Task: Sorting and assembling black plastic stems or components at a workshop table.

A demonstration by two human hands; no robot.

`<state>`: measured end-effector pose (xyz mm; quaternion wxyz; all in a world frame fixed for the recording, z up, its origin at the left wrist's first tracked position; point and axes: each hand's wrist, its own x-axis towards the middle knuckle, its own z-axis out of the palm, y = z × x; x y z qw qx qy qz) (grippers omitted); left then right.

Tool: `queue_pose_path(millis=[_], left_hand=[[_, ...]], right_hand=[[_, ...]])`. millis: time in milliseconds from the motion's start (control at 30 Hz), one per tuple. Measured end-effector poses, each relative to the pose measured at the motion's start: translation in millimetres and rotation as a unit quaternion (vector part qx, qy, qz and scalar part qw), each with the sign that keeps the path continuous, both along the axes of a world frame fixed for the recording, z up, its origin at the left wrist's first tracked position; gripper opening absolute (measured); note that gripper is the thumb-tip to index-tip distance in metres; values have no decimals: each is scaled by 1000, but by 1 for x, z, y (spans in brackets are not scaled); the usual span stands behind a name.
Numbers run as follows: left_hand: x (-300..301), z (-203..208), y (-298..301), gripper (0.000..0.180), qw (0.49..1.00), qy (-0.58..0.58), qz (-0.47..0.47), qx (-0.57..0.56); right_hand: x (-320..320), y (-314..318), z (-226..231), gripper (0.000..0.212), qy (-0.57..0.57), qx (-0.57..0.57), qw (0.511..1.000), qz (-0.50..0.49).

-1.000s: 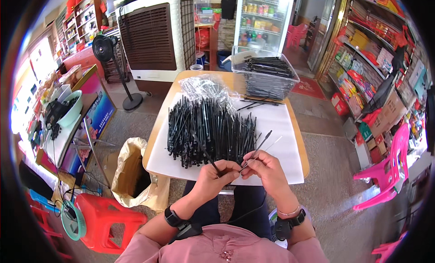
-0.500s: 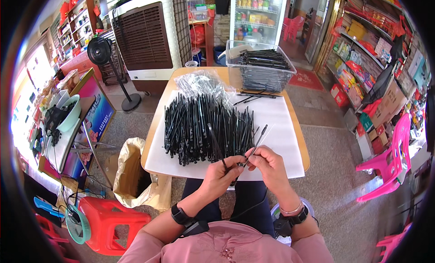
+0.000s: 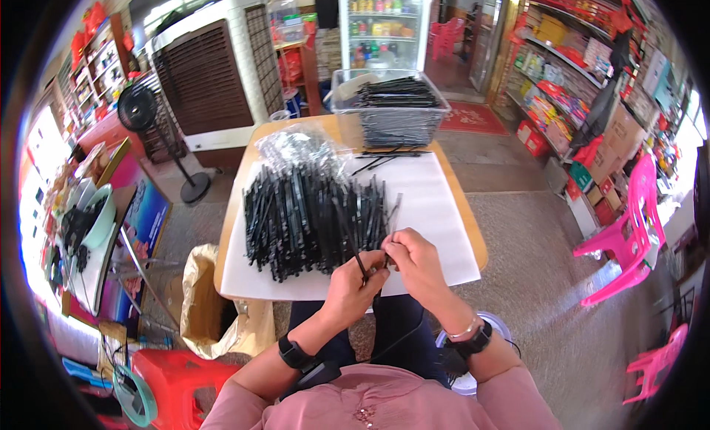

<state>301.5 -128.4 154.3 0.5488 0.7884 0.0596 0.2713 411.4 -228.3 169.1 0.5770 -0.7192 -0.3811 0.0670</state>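
Note:
My left hand (image 3: 352,288) is closed around a thin black rod (image 3: 360,264) that slants up over the near edge of the table. Just beside it, my right hand (image 3: 416,261) pinches another slim dark rod (image 3: 393,215), blurred at its top, and the fingertips of both hands meet. What lies between the fingertips is too small to make out. Beyond my hands, a large heap of thin black rods (image 3: 299,226) covers the left half of a white sheet (image 3: 436,230). Crumpled clear plastic bags (image 3: 296,146) rest behind the heap.
The sheet covers a wooden table (image 3: 477,245). At its far side stands a clear bin (image 3: 346,128) full of black rods, with loose rods (image 3: 384,158) in front. An open sack (image 3: 198,311) and a red stool (image 3: 166,382) are at left; a pink chair (image 3: 636,241) is at right.
The view has shifted, so the room sits further left. My right hand has tilted its rod more upright and drawn closer to my left hand. Both hands still hold rods.

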Motion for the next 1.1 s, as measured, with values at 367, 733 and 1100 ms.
queue_pose_path(millis=[367,733,1100], left_hand=[[19,6,-10,29,959,227,-162,-54],[-41,9,30,25,964,197,-106,-146],[-43,-11,35,35,946,227,-109,-203]], right_hand=[[25,-22,1,27,-18,-71,996,-47],[83,11,-19,23,-241,-231,923,-189],[60,47,-53,33,-57,-219,973,-55]])
